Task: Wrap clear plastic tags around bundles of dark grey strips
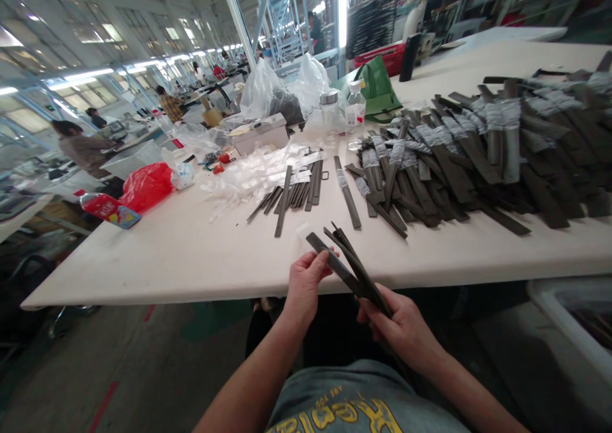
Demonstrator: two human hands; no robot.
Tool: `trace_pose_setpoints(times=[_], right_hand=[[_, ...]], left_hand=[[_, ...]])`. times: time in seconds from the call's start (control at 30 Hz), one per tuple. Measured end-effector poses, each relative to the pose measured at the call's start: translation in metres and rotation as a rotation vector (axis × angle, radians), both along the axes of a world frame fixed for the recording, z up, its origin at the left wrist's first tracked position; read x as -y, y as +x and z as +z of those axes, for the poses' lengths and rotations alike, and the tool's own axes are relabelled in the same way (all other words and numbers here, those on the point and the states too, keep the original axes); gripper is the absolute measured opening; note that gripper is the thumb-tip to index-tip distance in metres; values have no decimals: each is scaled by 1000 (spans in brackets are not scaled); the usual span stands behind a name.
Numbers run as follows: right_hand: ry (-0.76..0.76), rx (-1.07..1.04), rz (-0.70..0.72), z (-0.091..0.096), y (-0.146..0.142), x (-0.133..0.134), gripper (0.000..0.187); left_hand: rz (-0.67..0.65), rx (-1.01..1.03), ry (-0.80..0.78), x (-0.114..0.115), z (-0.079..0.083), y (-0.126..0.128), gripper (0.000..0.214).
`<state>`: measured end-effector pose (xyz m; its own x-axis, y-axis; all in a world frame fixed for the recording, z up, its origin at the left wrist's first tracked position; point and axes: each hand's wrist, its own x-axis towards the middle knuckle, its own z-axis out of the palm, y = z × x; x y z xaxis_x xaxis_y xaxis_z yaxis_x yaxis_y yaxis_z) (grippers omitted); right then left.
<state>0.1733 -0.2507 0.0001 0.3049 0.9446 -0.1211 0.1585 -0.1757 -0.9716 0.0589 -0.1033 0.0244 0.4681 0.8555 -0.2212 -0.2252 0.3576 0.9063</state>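
Near the table's front edge, my right hand [401,323] is closed round the lower part of several dark grey-brown flat strips [356,261], which fan apart at their upper ends. My left hand [306,277] pinches the frontmost strip near its upper end, thumb on top. A faint, clear film-like piece [303,231] shows by that end. Farther back lies a single strip [347,194] with pale wrapping round it. To its left is a small pile of loose strips [299,190]. A large heap of strips bundled with clear wrap [447,149] covers the right side.
Clear plastic pieces [253,171] lie behind the loose strips, near a white box [261,133]. A glass jar [329,109], plastic bottle [354,106] and green bag [377,92] stand at the back. A red bag [147,187] and red-labelled bottle [108,208] are at the left edge.
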Motion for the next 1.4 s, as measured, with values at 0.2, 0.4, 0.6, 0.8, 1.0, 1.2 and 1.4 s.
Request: trace_pose_setpoints(times=[0.2,0.4,0.6,0.8,1.0,1.2,1.4], right_hand=[[3,44,-4,2,5,-3,33],[108,87,-78,1,2,-18,32],[102,76,-27,-4,-3,-19,34],[127,119,-54,-4,-5,-30,34],[114,111,-25,-14,-4,-27,33],[102,69,-28,-18,-9,-37,34],[38,-63,-1,-21,-11,-33,38]], left_hand=[[54,-18,19,-1,-1,-7,35],[-181,-24,-7,28,-12,-3,31],[168,191,-77,-13,1,-7,36],[-4,100,-159,16,-15,-4,35],[287,267,-85,-32,11,-14,41],[56,75,-42,-1,-11,-5,26],[368,217,-275,-24,-10,-21,11]])
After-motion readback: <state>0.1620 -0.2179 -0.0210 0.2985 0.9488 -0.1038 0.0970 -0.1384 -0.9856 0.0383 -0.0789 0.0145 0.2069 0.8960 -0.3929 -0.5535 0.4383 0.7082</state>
